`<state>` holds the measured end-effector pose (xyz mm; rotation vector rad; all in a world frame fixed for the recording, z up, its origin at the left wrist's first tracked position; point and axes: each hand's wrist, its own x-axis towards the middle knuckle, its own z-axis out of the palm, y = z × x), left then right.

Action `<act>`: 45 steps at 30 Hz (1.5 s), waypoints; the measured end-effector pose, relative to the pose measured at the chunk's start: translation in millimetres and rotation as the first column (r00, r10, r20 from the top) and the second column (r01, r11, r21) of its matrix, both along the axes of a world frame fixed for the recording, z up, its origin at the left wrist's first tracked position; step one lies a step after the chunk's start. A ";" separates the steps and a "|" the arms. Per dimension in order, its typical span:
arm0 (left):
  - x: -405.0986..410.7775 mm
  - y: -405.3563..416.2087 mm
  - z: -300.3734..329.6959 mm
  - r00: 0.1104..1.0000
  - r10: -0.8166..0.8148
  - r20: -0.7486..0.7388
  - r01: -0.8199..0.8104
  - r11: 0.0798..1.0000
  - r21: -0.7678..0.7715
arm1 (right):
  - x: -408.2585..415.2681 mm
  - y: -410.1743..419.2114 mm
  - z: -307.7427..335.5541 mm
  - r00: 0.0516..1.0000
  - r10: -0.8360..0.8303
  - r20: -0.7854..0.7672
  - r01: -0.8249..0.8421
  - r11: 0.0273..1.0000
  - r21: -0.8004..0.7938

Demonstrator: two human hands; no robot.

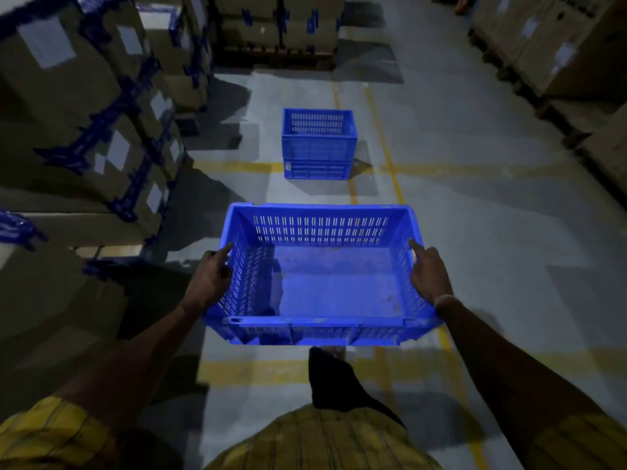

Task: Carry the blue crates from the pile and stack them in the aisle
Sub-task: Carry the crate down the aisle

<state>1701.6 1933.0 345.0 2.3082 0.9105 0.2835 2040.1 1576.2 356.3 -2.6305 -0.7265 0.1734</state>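
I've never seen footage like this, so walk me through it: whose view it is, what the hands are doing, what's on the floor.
There is no machine here. A camera on a person's head looks forward and down, so you see their own arms. The left hand and right hand each grip a side wall of an empty blue crate, carried above the floor. Ahead in the aisle stands a stack of crates, seemingly two, on painted yellow lines. Cardboard boxes with blue tape line the left side, with more at the far end and on the right.
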 end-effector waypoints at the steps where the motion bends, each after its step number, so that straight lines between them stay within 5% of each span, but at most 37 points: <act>1: 22.8 14.5 -2.6 1.000 0.009 -0.007 -0.009 1.000 -0.001 | 22.1 14.3 -2.3 1.000 0.004 -0.005 -0.004 1.000 0.003; 16: 323.8 223.6 27.0 0.998 0.069 -0.015 -0.068 0.997 0.034 | 328.1 239.9 40.4 0.998 0.060 -0.037 -0.060 0.998 0.005; 35: 652.2 534.7 13.6 0.998 -0.045 -0.042 0.038 0.985 -0.168 | 633.0 540.3 0.7 0.999 -0.038 -0.031 0.035 0.995 -0.090; 45: 828.3 626.4 -43.6 0.970 -0.043 -0.238 0.012 0.991 -0.130 | 833.8 654.8 -73.6 0.987 0.034 -0.159 -0.038 0.999 -0.023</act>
